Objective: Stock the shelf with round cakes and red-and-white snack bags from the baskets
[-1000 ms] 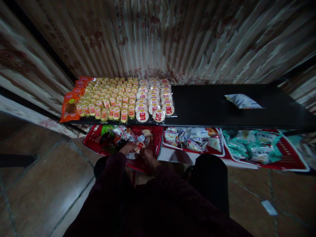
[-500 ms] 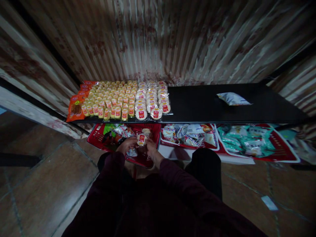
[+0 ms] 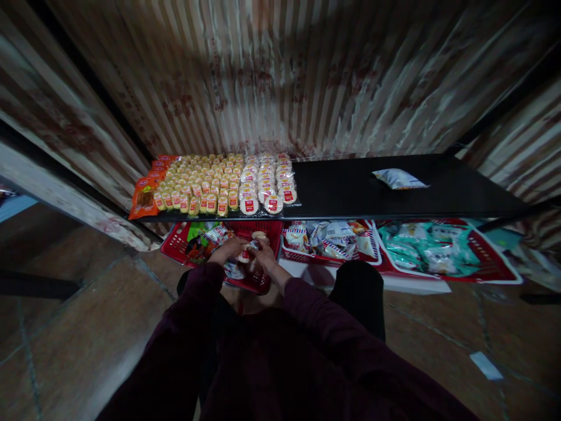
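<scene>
Over the red basket (image 3: 175, 241) below the shelf, both of my hands are closed on a round pale cake (image 3: 244, 255) in clear wrapping with a red label. My left hand (image 3: 227, 250) grips its left side. My right hand (image 3: 265, 256) has its fingers over the right part of the cake, hiding some of the label. Just beyond my right fingers is another round pale cake (image 3: 260, 235) in the basket. Green, white and dark packets lie there too, partly covered by my left hand.
Above, the black shelf (image 3: 333, 190) bears orange packets (image 3: 144, 197), rows of small yellow cakes (image 3: 205, 181), rows of round white cakes (image 3: 273, 204) and one pale bag (image 3: 400, 179). Baskets to the right hold striped packets (image 3: 337, 237) and teal packets (image 3: 432, 248).
My right fingers have moved in over the round cake, now covering part of its label, which faced up fully before. The camera view has shifted slightly.
</scene>
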### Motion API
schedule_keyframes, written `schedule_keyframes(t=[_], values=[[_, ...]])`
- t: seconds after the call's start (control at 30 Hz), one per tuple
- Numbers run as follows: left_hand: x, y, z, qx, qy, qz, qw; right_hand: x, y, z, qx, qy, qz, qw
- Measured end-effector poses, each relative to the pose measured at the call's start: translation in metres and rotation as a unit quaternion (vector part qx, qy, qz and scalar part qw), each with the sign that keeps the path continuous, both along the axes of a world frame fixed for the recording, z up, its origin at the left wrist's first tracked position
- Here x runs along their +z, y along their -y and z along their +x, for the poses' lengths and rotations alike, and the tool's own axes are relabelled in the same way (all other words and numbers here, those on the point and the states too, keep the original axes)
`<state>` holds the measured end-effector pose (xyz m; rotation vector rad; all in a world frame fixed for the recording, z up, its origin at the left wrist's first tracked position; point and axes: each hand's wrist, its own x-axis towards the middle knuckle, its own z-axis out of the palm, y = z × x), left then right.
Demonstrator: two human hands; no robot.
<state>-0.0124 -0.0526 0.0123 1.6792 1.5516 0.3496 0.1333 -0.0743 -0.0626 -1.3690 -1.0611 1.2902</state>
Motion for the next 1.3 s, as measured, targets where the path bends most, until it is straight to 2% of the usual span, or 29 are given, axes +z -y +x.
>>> schedule_keyframes(t=[0.07, 0.13, 0.27, 0.4, 0.7, 0.9, 0.97, 1.07, 1.17, 1.3], values=[[0.006, 0.002, 0.005, -0.052, -0.020, -0.002, 0.998, 0.005, 0.001, 0.001, 0.030, -0.023, -0.024, 0.999], [0.010, 0.004, 0.009, -0.059, -0.035, -0.004, 0.998, 0.009, 0.003, -0.001, 0.014, -0.078, -0.067, 0.995], [0.012, 0.007, 0.011, 0.027, -0.043, 0.026, 0.998, 0.015, 0.010, -0.003, -0.063, -0.173, -0.146, 0.972], [0.009, 0.010, 0.009, 0.116, -0.046, 0.053, 0.991, 0.018, 0.013, 0.002, -0.113, -0.205, -0.174, 0.957], [-0.006, 0.029, 0.028, 0.209, 0.022, 0.038, 0.977, 0.026, 0.020, 0.009, -0.155, -0.249, -0.185, 0.938], [-0.007, 0.046, 0.054, 0.257, 0.148, 0.041, 0.954, 0.032, 0.028, 0.014, -0.169, -0.233, -0.116, 0.951], [-0.006, 0.051, 0.064, 0.274, 0.204, 0.030, 0.939, 0.033, 0.031, 0.016, -0.143, -0.175, -0.052, 0.973], [-0.003, 0.057, 0.076, 0.322, 0.290, 0.010, 0.901, 0.034, 0.036, 0.017, -0.073, -0.026, 0.075, 0.994], [-0.002, 0.060, 0.079, 0.367, 0.346, -0.006, 0.864, 0.033, 0.042, 0.019, -0.021, 0.086, 0.158, 0.983], [-0.002, 0.063, 0.073, 0.395, 0.368, -0.028, 0.841, 0.035, 0.048, 0.017, -0.008, 0.156, 0.188, 0.970]])
